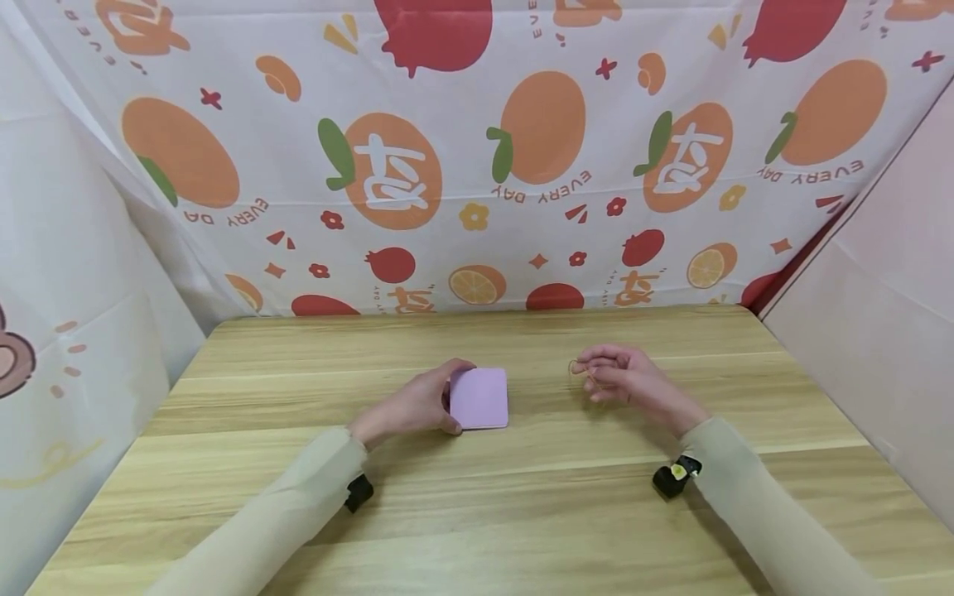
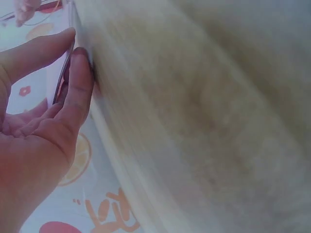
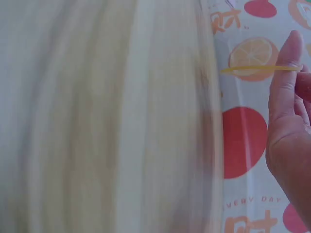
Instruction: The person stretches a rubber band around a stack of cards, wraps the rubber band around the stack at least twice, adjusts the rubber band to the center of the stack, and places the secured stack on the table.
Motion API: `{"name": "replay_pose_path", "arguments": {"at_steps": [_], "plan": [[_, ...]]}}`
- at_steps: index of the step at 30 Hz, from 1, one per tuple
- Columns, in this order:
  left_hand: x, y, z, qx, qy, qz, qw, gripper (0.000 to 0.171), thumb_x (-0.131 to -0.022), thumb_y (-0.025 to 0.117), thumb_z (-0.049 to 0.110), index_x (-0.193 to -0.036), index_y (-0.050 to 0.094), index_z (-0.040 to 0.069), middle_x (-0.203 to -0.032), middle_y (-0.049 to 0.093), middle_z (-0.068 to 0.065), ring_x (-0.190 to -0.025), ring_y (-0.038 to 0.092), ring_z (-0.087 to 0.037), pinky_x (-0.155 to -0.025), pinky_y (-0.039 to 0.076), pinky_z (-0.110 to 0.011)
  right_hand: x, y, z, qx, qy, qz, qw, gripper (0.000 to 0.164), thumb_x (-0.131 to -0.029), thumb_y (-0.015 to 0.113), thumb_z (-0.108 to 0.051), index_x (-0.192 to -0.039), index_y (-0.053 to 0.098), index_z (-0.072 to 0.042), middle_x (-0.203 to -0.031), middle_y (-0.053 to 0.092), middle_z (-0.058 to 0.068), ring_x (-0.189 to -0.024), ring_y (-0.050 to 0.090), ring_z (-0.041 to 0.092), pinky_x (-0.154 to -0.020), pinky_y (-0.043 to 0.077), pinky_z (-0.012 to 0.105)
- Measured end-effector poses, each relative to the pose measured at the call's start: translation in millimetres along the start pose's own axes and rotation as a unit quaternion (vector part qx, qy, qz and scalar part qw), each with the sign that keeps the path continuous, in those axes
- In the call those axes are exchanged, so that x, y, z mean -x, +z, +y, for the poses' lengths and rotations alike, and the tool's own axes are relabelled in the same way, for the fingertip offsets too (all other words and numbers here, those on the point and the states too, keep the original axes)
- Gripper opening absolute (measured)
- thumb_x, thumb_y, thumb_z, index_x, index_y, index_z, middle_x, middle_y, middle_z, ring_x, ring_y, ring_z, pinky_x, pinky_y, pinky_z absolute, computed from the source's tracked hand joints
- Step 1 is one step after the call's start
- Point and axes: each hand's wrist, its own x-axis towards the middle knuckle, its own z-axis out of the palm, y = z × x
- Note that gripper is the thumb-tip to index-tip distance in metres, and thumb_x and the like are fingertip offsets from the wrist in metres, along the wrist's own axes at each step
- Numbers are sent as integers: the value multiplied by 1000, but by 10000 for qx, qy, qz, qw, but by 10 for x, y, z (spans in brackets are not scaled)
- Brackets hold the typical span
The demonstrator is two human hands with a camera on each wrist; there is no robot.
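A square lilac pad or stack of cards (image 1: pixel 479 399), rounded at the corners, is near the middle of the table. My left hand (image 1: pixel 425 401) grips it from its left side, thumb at the near corner and a finger at the far one. In the left wrist view, the thin dark edge of the pad (image 2: pixel 62 77) shows between thumb and fingers. To the right, apart from the pad, my right hand (image 1: pixel 622 377) holds a thin yellow rubber band (image 3: pixel 257 68) looped over a finger and pinched. Part of the band is hidden behind the fingers.
Both hands are over a wooden table (image 1: pixel 477 513). A white curtain (image 1: pixel 462 240) printed with fruit hangs along its back edge. Pale cloth walls stand at the left (image 1: pixel 89 248) and right (image 1: pixel 879 331).
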Motion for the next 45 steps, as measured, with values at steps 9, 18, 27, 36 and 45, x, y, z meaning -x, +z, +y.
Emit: {"name": "replay_pose_path", "arguments": {"at_steps": [9,18,27,36,45], "plan": [[56,-66,22,975,-60,75,9952,88,-69,80,-14,-144,39,6,-115,55,-17,-93,58,-25,-78,53,-34,-39,266,-30,74,135,445,9989,31,-94,66,-10,-122,57,0,-130,59,22,-86,66,22,-62,57,28],[99,-115,134,1734,60,137,9847,90,-68,78,-14,-146,39,8,-114,55,-22,-87,62,-27,-70,56,-34,-26,472,-103,-187,-203,391,9989,30,-96,66,-21,-119,59,-3,-135,55,22,-95,66,26,-63,58,34],[155,-129,219,2138,-1,135,9768,88,-70,77,-12,-146,41,16,-110,57,-21,-84,63,-28,-71,55,-34,-79,630,-118,-68,-648,533,9964,22,-95,67,-18,-111,63,-3,-129,61,14,-108,64,31,-75,58,51],[177,-118,244,2602,96,-40,9655,89,-72,76,-13,-147,38,17,-112,58,-22,-85,64,-29,-71,55,-34,-75,826,-148,493,-863,142,9950,53,-87,76,-12,-136,56,-8,-131,57,22,-113,56,47,-79,54,57],[197,-92,278,2632,108,-336,9641,86,-76,75,-10,-148,36,16,-117,57,-22,-93,64,-32,-80,55,-37,-62,951,-152,1954,-900,80,9765,68,-82,82,-18,-142,50,-26,-140,50,-3,-106,64,21,-78,56,36]]}}
